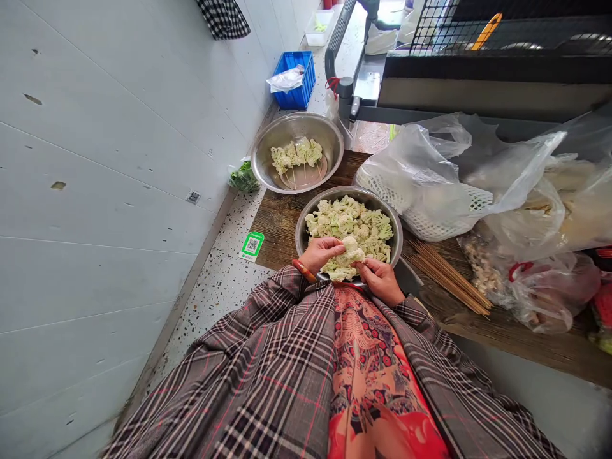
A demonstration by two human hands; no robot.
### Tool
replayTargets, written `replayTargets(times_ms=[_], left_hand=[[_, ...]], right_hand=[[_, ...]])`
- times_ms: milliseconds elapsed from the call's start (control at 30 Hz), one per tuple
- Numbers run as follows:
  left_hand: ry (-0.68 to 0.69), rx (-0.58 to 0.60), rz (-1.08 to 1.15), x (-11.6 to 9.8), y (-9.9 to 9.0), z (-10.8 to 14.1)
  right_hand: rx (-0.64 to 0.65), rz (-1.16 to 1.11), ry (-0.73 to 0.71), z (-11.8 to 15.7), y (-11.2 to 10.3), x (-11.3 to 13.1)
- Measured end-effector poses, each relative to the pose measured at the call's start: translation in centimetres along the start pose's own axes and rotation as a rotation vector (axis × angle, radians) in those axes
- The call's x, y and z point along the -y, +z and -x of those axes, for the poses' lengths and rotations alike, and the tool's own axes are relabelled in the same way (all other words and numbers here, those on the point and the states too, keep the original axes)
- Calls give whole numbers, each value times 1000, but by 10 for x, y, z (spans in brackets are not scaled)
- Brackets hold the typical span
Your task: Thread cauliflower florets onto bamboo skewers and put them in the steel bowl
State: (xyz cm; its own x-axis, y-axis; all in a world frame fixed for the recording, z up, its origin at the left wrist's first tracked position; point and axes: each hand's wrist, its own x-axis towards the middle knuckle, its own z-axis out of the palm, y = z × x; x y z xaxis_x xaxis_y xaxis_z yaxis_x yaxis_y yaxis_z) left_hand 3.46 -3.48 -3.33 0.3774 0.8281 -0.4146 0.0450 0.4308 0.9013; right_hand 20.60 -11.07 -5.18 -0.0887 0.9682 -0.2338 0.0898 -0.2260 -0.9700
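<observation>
Nearest the camera, a plaid jacket (pixel 268 389) is worn over a red patterned garment (pixel 368 363), and just beyond, at the near edge of the wooden desk (pixel 282 223), a metal bowl (pixel 396 234) is heaped with cauliflower pieces (pixel 349 213). Over its near part a cauliflower floret (pixel 351 248) is held up between both hands: its left side is pinched by the fingers of the left hand (pixel 323 254), its near right end by those of the right hand (pixel 381 281). Whether a stick is also gripped cannot be told. The floret is best kept low over the bowl, so that crumbs are caught; its firm stem should be pressed rather than the crumbly head, and force applied gently, with fingertips kept out of line. Thin sticks (pixel 449 277) are laid to the right, within easy reach, while skewered florets (pixel 297 155) are gathered in the far bowl (pixel 264 152).
</observation>
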Motion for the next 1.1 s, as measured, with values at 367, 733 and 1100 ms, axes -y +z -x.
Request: replayTargets(times_ms=[367, 733, 1100], left_hand=[[23, -210, 36, 4, -28, -19], [183, 118, -1067, 48, -44, -16], [255, 155, -1293, 66, -37, -17]], right_hand=[[-325, -187, 92, -10, -17, -6], [-366, -203, 145, -6, -21, -11], [-290, -192, 145, -8, -15, -11]])
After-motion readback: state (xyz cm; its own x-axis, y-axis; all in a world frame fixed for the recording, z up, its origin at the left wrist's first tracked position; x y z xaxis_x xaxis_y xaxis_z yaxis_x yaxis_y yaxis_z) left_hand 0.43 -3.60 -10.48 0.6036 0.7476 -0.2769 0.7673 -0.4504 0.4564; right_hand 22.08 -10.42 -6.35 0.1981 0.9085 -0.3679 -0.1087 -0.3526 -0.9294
